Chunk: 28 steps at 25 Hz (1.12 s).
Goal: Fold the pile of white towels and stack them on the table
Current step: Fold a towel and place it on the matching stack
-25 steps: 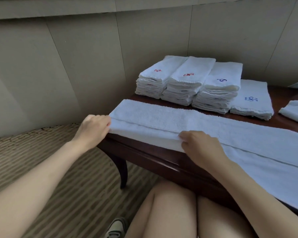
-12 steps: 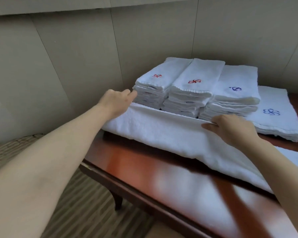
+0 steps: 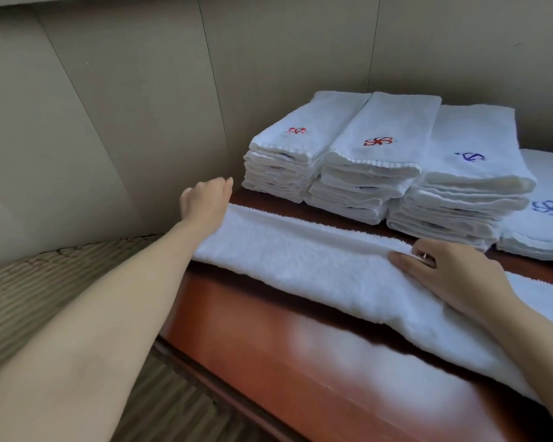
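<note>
A long white towel, folded into a narrow strip, lies across the dark red wooden table. My left hand sits at the strip's far left corner with its fingers curled. Its palm side is hidden, so whether it holds cloth is unclear. My right hand rests on the strip's middle and pinches its far edge between thumb and fingers. Behind the strip stand stacks of folded white towels: two with red emblems, one with a blue emblem, and a low one at the right edge.
A beige panelled wall runs close behind and left of the table. Striped carpet lies below on the left. The table's front edge crosses diagonally. A narrow bare gap separates the strip from the stacks.
Both hands carried the towel's near edge over to its far side, making a narrower strip. My left hand's fingers went from straight to curled; my right hand now pinches the far edge.
</note>
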Tool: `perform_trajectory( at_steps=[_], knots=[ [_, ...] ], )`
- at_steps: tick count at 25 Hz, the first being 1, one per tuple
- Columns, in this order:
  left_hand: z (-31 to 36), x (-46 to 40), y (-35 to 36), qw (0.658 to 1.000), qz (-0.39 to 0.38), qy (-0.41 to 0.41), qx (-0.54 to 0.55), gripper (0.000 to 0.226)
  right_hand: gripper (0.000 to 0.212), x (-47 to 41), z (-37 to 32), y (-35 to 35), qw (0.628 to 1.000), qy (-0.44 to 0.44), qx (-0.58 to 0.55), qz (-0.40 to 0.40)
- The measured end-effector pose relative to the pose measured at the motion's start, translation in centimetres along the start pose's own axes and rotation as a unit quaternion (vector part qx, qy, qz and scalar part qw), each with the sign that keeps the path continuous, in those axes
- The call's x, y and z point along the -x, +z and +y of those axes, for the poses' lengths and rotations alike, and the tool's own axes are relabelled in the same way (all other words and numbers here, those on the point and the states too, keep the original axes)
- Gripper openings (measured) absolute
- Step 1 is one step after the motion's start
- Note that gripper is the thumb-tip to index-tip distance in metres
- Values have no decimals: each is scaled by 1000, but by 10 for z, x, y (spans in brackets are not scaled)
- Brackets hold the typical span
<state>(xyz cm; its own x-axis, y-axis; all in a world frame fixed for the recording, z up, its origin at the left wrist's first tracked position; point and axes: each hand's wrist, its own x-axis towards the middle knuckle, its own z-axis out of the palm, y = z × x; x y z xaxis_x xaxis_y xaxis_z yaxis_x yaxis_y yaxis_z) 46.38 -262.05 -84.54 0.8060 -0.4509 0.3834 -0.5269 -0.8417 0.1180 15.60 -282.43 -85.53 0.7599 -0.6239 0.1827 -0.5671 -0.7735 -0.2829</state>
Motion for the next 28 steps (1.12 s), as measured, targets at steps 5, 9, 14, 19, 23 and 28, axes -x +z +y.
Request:
perform_trajectory(
  at_steps=[5, 9, 14, 19, 23, 28],
  knots=[
    [3, -5, 12, 978, -49, 41, -201, 16, 55, -3, -1, 2, 1000, 28, 1, -11],
    [21, 2, 4, 978, -3, 52, -202, 13, 52, -5, 0, -2, 999, 42, -8, -32],
    [128, 74, -17, 904, -185, 333, 195, 41, 23, 20, 18, -21, 993, 43, -65, -84],
    [187, 117, -17, 887, -176, 380, 194, 31, 32, 108, 82, -69, 988, 138, 49, -39],
    [204, 122, -32, 919, -133, 352, 120, 23, 22, 175, 123, -102, 970, 227, 79, -42],
    [217, 119, -53, 932, -151, 330, 3, 24, 12, 188, 132, -128, 947, 225, 189, 126]
  ],
)
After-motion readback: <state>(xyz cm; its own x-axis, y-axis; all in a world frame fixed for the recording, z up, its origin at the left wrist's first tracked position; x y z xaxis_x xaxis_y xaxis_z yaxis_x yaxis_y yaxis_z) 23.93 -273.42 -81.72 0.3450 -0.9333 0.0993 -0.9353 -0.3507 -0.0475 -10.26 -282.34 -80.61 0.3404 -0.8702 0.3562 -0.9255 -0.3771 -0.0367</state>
